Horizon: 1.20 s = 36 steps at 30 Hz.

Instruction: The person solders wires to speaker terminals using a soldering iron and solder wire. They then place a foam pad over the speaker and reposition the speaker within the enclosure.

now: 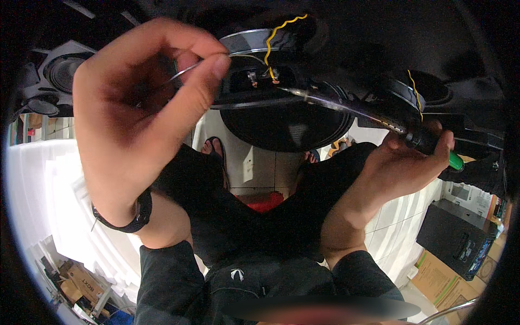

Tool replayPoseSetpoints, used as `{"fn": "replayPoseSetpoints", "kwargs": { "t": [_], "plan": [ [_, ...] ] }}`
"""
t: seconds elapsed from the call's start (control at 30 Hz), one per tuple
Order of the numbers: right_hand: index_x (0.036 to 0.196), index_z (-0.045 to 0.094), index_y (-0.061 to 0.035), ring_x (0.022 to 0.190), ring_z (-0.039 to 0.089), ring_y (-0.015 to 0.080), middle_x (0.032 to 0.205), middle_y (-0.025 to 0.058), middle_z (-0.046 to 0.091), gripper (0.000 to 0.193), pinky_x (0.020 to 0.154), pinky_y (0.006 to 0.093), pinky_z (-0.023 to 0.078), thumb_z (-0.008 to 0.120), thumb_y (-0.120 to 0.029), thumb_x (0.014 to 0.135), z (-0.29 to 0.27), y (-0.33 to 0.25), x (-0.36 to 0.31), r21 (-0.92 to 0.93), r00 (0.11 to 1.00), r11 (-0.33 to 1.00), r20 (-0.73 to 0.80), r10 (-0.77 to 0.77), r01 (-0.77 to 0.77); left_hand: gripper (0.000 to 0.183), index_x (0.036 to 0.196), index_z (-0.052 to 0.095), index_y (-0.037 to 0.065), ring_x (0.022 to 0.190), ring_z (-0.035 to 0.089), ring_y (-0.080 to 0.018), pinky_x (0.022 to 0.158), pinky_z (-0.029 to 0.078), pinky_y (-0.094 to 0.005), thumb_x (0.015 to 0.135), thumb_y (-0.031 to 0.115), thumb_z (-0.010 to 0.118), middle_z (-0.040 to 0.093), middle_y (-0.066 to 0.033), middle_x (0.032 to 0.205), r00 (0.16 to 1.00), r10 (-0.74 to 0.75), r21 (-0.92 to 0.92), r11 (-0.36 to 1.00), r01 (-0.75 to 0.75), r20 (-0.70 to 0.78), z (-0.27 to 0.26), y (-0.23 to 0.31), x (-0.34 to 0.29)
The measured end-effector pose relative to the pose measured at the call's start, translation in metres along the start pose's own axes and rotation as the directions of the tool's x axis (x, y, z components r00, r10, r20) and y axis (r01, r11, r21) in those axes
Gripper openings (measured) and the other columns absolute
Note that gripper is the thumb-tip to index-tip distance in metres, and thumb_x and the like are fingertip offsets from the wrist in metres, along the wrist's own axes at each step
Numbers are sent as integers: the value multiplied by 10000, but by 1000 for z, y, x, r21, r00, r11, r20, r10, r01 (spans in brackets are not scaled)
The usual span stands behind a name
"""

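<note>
My left hand (pixel 146 103) pinches a thin, silvery solder wire (pixel 186 71) between thumb and forefinger. Its far end curves toward the copper-coloured terminals (pixel 275 82) of a round black speaker (pixel 292 127). A yellow wire (pixel 268 46) runs down to the same terminals. In my right hand (pixel 401 162) is a soldering iron (pixel 387 123) with a black grip and a green end. The iron's tip is at or very near the terminals; whether it touches I cannot tell. A black band circles my left wrist.
A second speaker (pixel 403 92) with its own yellow wire (pixel 416 95) is at the right. Other grey speakers (pixel 65 73) stand at the far left. Cardboard boxes (pixel 441 279) and a black case (pixel 452 238) lie at the lower right, more boxes (pixel 81 281) at the lower left.
</note>
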State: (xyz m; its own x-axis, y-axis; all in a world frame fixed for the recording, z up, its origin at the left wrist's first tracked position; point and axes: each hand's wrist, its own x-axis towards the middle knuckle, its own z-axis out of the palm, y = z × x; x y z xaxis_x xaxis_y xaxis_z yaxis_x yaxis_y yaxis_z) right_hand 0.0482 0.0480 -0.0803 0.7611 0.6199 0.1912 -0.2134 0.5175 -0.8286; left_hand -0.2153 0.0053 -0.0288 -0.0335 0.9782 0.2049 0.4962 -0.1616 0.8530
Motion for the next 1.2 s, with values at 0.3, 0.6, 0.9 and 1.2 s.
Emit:
{"fn": "replayPoseSetpoints", "kwargs": {
  "t": [0.3,0.6,0.9,1.2],
  "plan": [
    [1043,619,-123,564,615,95,855,42,693,223,435,206,448,571,-336,998,-9,-1,-6,-34,950,998,308,60,-52,120,991,748,-22,852,658,-106,768,497,-233,873,-39,732,733,-74,947,993,114,-80,991,-112,28,10,-3,6],
    [955,564,-120,496,587,144,777,50,648,217,387,250,448,510,-327,994,1,1,-11,-91,959,996,283,32,-6,146,1012,750,-26,859,664,-109,762,499,-229,878,-66,709,741,-87,961,993,100,27,994,-102,69,10,-9,12],
    [882,535,-136,526,607,159,756,45,631,184,359,270,435,501,-293,972,3,5,-4,-120,990,992,128,51,-36,165,1034,744,-18,901,688,-131,813,522,-243,880,-61,704,747,-104,994,992,108,36,993,-111,63,8,-10,12],
    [1021,650,-117,620,667,89,841,38,702,207,435,188,486,568,-306,1005,-10,5,-5,-59,951,998,305,49,-32,155,1031,747,-13,902,686,-120,810,521,-237,891,-59,701,753,-103,1011,995,79,-47,996,-77,52,10,-15,11]
  ]
}}
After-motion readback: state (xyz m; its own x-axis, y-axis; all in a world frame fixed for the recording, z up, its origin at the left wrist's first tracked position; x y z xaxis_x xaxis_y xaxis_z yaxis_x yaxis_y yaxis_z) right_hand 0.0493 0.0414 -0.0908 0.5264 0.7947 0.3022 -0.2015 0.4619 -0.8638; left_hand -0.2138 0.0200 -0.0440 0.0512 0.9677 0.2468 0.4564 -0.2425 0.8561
